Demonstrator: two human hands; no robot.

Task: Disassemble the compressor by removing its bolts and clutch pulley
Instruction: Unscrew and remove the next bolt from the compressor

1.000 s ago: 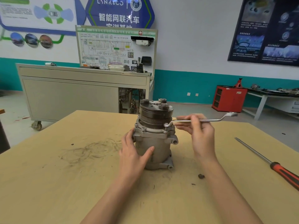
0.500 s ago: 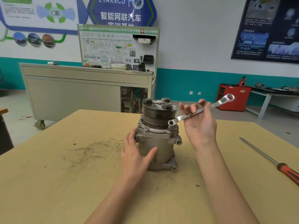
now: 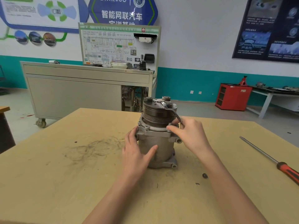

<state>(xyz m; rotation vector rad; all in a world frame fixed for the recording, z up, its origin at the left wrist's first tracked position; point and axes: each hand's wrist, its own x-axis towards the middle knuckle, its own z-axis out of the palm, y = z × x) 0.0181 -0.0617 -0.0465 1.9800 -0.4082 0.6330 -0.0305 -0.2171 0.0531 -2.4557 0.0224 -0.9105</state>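
- Head view: the compressor (image 3: 157, 147) stood upright near the middle of the wooden table (image 3: 64, 183), pulley (image 3: 159, 113) on top.
- My left hand (image 3: 137, 152) lay open against the housing's left side, palm and thumb pressing it steady and not closed around anything.
- My right hand (image 3: 191, 135) kept the wrench (image 3: 172, 110) tucked in its curled fingers, the free end sticking up past the pulley, while my fingertips (image 3: 170, 129) pinched at a bolt (image 3: 169, 125) on the flange.
- I judged the bolt was loose enough to spin out by hand; doing it well meant turning it straight, holding the housing firm, and not letting the wrench snag the pulley.
- A screwdriver (image 3: 271, 160) lay well off to the right, and a small dark piece (image 3: 204, 175), perhaps a removed bolt, sat near the compressor's base.
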